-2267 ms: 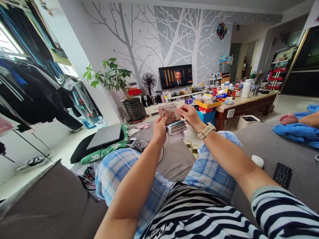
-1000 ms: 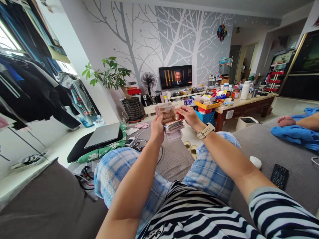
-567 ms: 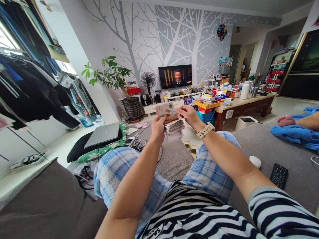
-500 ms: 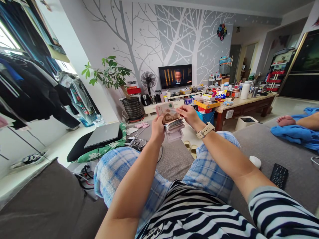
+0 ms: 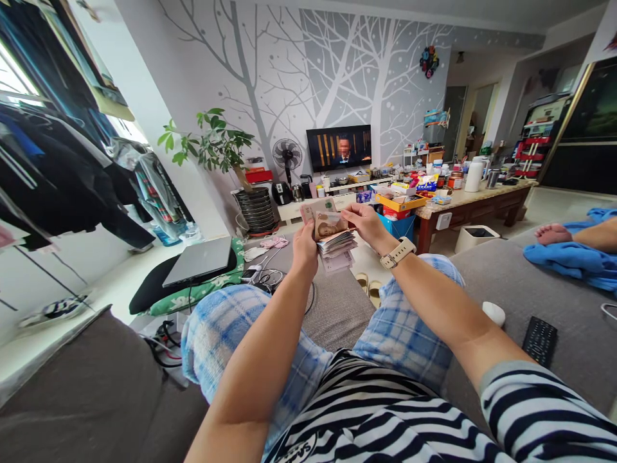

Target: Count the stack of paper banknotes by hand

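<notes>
Left hand [image 5: 305, 251]: grip closed round a wad of banknotes [image 5: 335, 247], held above the knees and over a grey fabric sofa [image 5: 337, 315]. Right hand [image 5: 367, 225]: grip nearly closed, fingertips [image 5: 349, 217] pinching the edge of the top note, portrait showing. Beige-strapped watch [image 5: 398, 253] on right wrist.

Grey sofa [image 5: 511, 283] bearing a black TV remote [image 5: 540, 341] and small white object [image 5: 493, 314]
</notes>
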